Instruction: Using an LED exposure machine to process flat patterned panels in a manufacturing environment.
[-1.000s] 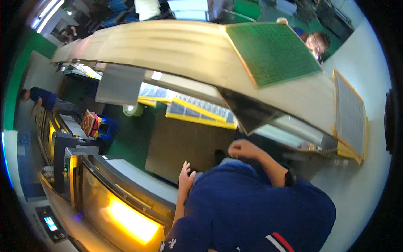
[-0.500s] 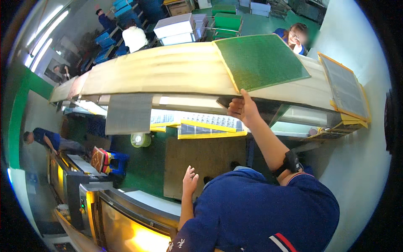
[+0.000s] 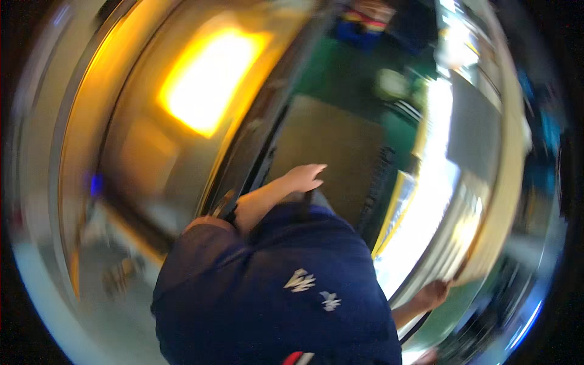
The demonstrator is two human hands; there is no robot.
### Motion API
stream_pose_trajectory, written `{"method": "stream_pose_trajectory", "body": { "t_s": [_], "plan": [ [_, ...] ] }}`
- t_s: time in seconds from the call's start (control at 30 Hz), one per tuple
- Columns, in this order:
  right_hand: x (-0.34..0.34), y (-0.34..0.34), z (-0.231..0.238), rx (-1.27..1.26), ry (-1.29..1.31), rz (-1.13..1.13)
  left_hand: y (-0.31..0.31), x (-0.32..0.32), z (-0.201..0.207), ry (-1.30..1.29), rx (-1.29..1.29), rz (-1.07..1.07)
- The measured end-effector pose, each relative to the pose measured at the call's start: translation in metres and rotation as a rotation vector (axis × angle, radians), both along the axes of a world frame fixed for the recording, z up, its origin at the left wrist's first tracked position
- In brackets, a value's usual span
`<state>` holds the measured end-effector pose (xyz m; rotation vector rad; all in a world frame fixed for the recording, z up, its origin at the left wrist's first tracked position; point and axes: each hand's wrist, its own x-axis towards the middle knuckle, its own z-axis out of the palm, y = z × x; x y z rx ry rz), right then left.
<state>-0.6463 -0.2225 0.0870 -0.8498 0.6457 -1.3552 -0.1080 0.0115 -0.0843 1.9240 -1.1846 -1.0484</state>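
Note:
The picture is strongly blurred and turned on its side. My left hand [image 3: 305,177] stretches out flat from the dark blue shirt [image 3: 274,286], fingers apart, holding nothing. It hovers over a brown floor mat [image 3: 331,152], beside the machine with the glowing yellow window [image 3: 210,79]. My right hand [image 3: 433,295] is at the lower right, against the near end of a long tan board [image 3: 486,243] on the bright shelf rack [image 3: 435,182]. The blur hides whether its fingers grip the board.
The machine's dark front edge [image 3: 255,146] runs diagonally left of the mat. Green floor [image 3: 340,67] lies beyond the mat. A grey panel [image 3: 471,131] sits on the rack at the right. Blue shapes [image 3: 371,27] are smeared at the top.
The view has swung sharply and rolled over. The yellow-lit machine went from lower left to upper left, the rack to the right. My right arm, raised to the shelf before, is low at the right.

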Motion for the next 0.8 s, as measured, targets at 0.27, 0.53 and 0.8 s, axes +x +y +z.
{"method": "stream_pose_trajectory", "body": {
  "t_s": [0.27, 0.53, 0.8],
  "plan": [
    [0.130, -0.151, -0.041, -0.181, 0.133, 0.422, 0.134, -0.083, 0.000, 0.073, 0.234, 0.427],
    [0.402, 0.005, -0.022, -0.043, 0.150, 1.143, 0.257, -0.130, 0.005, -0.110, 0.141, 0.883],
    [0.568, 0.179, -0.049, -0.046, 0.758, 1.783, 0.293, -0.055, 0.059, -0.690, 0.021, 1.485]
  ]
}}
